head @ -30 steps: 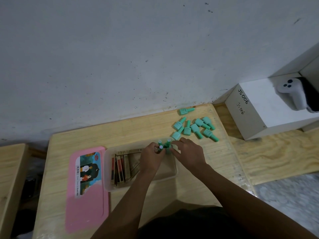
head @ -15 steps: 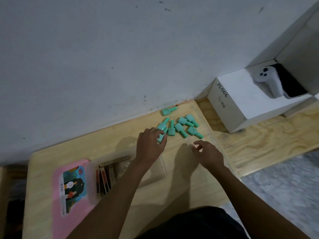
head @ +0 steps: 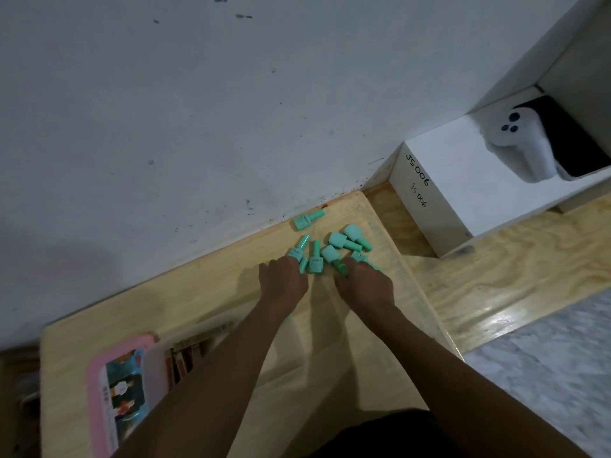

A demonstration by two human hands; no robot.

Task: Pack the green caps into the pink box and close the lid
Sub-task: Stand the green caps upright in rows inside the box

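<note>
Several green caps lie in a loose pile at the far right corner of the wooden table, one more apart by the wall. My left hand rests at the pile's left edge, fingers curled onto a cap. My right hand is at the pile's near right side, fingers closed around a cap. The clear box sits near left, partly hidden by my left forearm. Its pink lid lies flat beside it on the left.
Brown and red sticks lie inside the box. A white carton marked JS006 stands right of the table on a plywood floor, with a white controller on top. The wall runs along the table's far edge.
Both hands left the box and reached forward to the pile of caps. The camera swung up and right, so the box and lid slid to the lower left.
</note>
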